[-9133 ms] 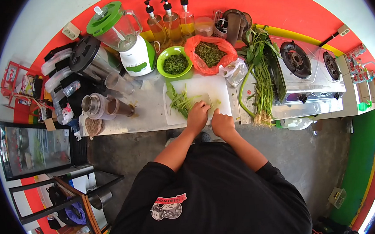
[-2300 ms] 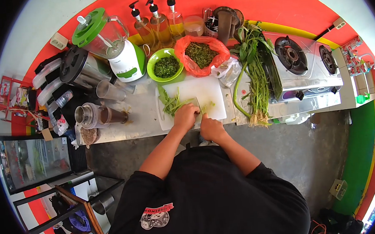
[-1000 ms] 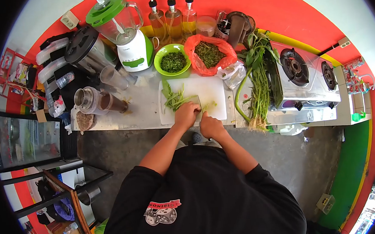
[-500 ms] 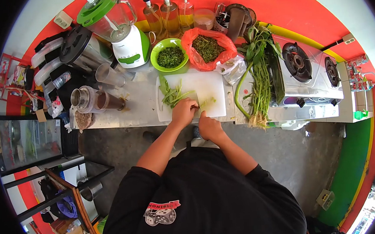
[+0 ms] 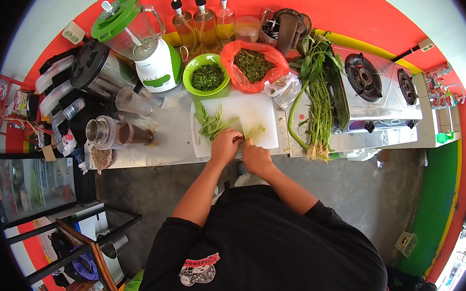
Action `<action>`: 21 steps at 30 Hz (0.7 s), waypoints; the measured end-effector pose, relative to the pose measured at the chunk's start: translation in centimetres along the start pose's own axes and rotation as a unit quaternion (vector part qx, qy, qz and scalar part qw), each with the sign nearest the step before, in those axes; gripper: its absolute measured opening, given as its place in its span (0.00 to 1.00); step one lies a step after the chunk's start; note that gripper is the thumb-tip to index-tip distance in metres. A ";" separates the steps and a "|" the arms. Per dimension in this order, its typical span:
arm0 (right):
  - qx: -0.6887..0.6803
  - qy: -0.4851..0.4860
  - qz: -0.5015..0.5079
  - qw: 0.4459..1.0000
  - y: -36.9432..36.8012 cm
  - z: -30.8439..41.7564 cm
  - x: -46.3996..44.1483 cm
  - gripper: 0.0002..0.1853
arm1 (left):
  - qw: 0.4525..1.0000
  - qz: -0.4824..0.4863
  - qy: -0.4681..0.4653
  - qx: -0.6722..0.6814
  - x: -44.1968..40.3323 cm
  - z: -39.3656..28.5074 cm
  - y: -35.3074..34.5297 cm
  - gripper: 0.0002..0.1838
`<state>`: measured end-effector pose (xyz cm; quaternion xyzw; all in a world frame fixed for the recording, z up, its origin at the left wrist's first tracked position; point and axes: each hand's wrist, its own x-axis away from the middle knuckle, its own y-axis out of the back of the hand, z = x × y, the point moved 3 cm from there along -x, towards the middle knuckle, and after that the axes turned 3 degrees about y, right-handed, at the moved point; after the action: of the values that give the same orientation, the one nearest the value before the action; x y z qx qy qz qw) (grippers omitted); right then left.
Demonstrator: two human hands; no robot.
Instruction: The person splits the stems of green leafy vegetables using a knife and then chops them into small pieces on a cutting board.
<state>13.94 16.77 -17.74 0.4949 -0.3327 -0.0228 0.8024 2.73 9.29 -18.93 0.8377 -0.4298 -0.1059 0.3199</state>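
On the white cutting board (image 5: 268, 108) my left hand (image 5: 226, 147) is closed, fingers curled, over the ends of green leafy stems (image 5: 210, 124). My right hand (image 5: 257, 159) is closed beside it at the board's front edge, gripping a knife. The handle is covered by that hand, and the thin blade is hard to make out between the two hands. Small cut pieces of green stem (image 5: 255, 132) lie on the board just right of the blade.
Behind the board stand a green bowl (image 5: 188, 82) and a red plastic bag (image 5: 230, 72), both with chopped greens. Long-stemmed greens (image 5: 320, 112) lie right, beside a gas stove (image 5: 379, 114). A blender (image 5: 157, 69) and a jar of brown liquid (image 5: 127, 134) are left.
The view has shifted slightly, so the counter sits lower in the picture. Both hands stay close together at the board's front, with the stems still under the left.
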 end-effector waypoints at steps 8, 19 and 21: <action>-0.028 -0.003 -0.005 1.000 -0.3 0.0 0.5 0.20 | 0.999 -0.033 -0.021 -0.005 0.9 0.1 -0.3 0.05; -0.030 -0.006 -0.007 1.000 -0.1 0.2 1.1 0.19 | 0.992 -0.054 -0.101 0.055 1.2 1.0 -0.3 0.06; -0.045 -0.019 -0.004 0.999 -0.6 0.4 1.3 0.19 | 0.992 -0.053 -0.097 0.053 1.2 1.0 -0.5 0.06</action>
<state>14.92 15.74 -17.42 0.4590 -0.3446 -0.0503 0.8173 3.28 8.11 -19.88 0.8607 -0.4190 -0.1806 0.2260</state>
